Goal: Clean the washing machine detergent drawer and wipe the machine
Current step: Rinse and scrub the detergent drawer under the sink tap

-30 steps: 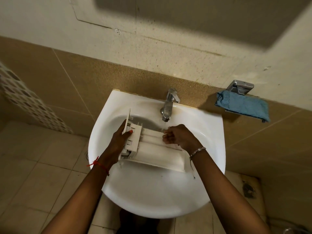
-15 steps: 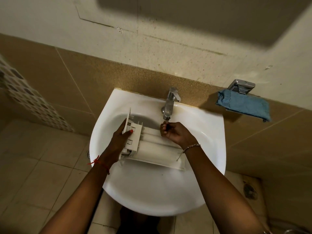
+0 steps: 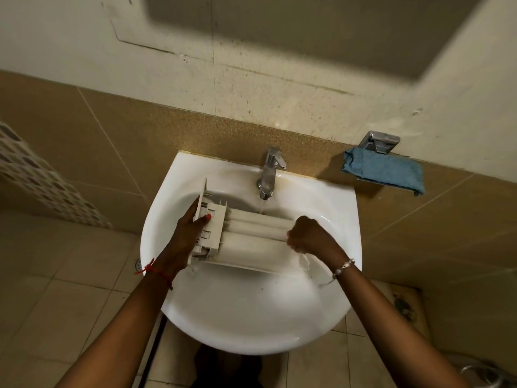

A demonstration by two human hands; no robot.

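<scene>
The white detergent drawer lies upside down across the white sink, its front panel to the left. My left hand grips that front end, thumb on the underside. My right hand is curled into a fist on the drawer's right end, with water dripping off below it. A thin stream runs from the chrome tap onto the drawer's back edge. Whether the right hand holds anything small is hidden.
A blue cloth hangs on a chrome wall holder at the right. Tan wall tiles stand behind the sink. Beige floor tiles lie on both sides, with a floor drain at the left and a stained corner at the right.
My right hand went from under the tap spout to the drawer's right end. Water now runs from the tap. The left hand has kept its grip.
</scene>
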